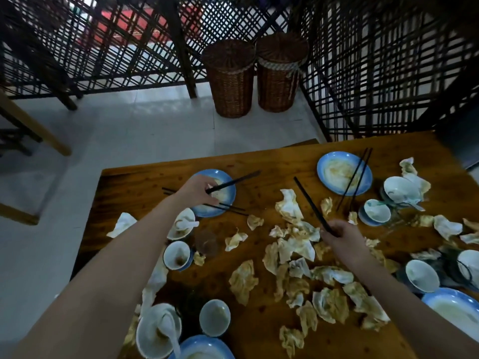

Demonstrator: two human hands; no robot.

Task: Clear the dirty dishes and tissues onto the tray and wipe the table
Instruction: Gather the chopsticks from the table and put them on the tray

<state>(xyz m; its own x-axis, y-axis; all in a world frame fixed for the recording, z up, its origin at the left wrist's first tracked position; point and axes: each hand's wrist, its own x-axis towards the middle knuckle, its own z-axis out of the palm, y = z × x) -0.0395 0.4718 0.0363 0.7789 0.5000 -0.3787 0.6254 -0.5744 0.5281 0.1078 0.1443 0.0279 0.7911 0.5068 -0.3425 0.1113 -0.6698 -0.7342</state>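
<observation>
The left hand's [198, 190] grip is curled tight around black chopsticks [233, 182], held over a dirty blue plate [230, 196] near the desk's [272, 161] far left corner. The right hand's [342, 235] grip pinches a second set of chopsticks [308, 200], raised above crumpled stained tissues [298, 247] strewn across the middle.

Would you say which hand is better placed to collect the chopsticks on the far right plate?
Right, probably: the right hand is nearer those chopsticks; the left hand is over the other plate, farther away.
</observation>
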